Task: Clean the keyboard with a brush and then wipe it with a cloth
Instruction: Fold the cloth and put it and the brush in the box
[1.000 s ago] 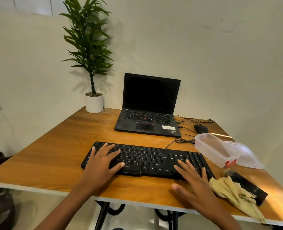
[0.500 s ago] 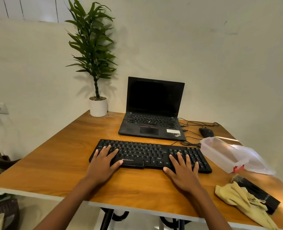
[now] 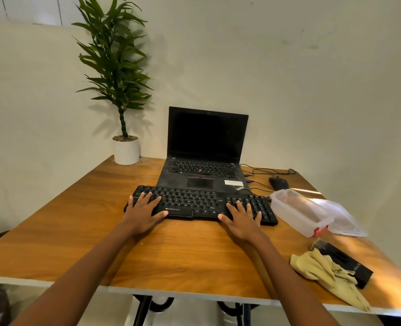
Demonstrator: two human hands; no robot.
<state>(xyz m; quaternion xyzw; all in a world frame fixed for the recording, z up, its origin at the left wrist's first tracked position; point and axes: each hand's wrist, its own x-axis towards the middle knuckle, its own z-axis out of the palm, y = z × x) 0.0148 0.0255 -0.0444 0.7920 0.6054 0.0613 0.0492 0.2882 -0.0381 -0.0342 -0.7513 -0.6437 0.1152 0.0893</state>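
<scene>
The keyboard (image 3: 201, 203) lies mid-surface, its length set along the front edge. Both grips are laid flat on it, fingers spread and clamped on nothing: the left grip (image 3: 143, 214) at its left end, the right grip (image 3: 241, 222) at its right. The brush (image 3: 345, 262) is found near the front right corner, touching the cloth (image 3: 321, 269), bristles toward the back edge. It is judged nearer the right grip.

Soft daylight, sun glare on the table (image 3: 382, 300), edges bowed.
</scene>
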